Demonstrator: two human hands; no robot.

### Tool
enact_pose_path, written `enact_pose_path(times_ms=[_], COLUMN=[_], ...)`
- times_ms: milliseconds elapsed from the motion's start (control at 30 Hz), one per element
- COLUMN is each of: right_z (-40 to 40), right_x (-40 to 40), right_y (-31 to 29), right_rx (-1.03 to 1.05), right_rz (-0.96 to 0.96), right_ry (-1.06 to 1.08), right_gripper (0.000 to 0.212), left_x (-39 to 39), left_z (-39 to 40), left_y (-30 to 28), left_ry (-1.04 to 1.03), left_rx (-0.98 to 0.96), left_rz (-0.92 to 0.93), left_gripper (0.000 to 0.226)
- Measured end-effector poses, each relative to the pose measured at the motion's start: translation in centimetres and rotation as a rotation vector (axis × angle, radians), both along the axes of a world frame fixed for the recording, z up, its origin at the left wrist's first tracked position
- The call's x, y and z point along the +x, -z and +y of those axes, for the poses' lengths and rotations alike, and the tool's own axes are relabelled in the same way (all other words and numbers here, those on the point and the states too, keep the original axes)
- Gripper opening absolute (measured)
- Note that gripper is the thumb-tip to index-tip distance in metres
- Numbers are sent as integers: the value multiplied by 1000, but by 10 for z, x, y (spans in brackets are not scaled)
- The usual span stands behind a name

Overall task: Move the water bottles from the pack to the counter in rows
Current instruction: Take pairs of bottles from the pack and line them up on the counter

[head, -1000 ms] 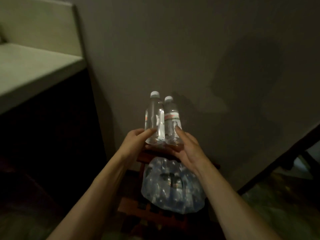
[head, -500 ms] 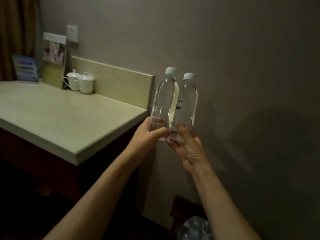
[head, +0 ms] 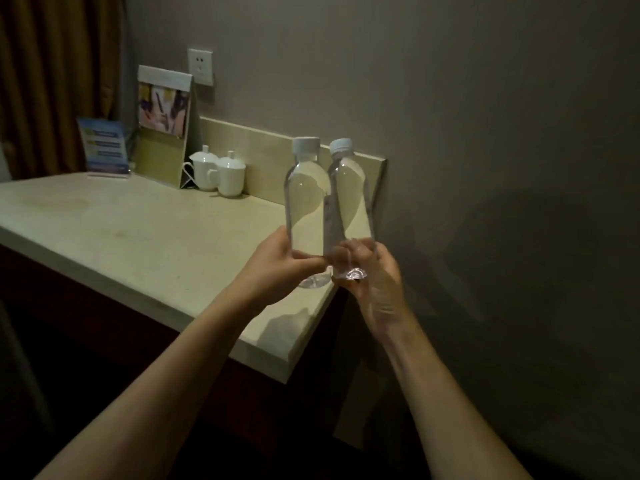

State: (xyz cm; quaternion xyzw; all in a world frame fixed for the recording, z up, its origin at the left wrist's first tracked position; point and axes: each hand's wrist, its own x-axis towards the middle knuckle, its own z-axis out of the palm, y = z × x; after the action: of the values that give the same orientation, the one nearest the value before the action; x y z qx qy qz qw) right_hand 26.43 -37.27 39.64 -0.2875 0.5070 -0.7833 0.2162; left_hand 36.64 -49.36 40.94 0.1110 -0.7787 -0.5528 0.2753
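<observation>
Two water bottles stand upright and touching, held above the counter's (head: 145,244) right front corner. The left hand (head: 277,268) wraps the base of the left bottle (head: 306,202); the right hand (head: 377,282) grips the base of the right bottle (head: 349,202). Two white cups (head: 218,173) sit by the back edge.

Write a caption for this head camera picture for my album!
Two hands, left and right, carry two water bottles over the counter.
</observation>
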Motion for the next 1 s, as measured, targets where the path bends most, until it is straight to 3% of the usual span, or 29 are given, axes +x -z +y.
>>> enact_pose_path(times_ms=[100,200,400,533,733,867,1000], right_z=[-26,-49,-91,-128,-167,-200,-237], right_x=[-6,-18,-61,-81,-102,-119,-120], right_y=[1,1,-7,-1,2,9,13], right_rx=[103,172,172,232,369,381,415], right_rz=[115,218,351,343,343,283,166], right_ry=[-40,-37,-113,-80,21,57,-4], right_gripper=[30,45,34,46,69,73,63], left_x=[-5,-17,-43,-58,-80,-92,-105], left_z=[-31,-63,-117,-145,-179,-216,-264], left_y=[-8,-16,-20,-19,-4,6,11], left_ry=[-15,-13,9,-36,-53,-25,31], left_rx=[-42,-24,15,-52,26,41,36], left_rz=[-23,-37,-104,-81,-73,-100,-153], left_gripper=[57,92,100,71,53,48,41])
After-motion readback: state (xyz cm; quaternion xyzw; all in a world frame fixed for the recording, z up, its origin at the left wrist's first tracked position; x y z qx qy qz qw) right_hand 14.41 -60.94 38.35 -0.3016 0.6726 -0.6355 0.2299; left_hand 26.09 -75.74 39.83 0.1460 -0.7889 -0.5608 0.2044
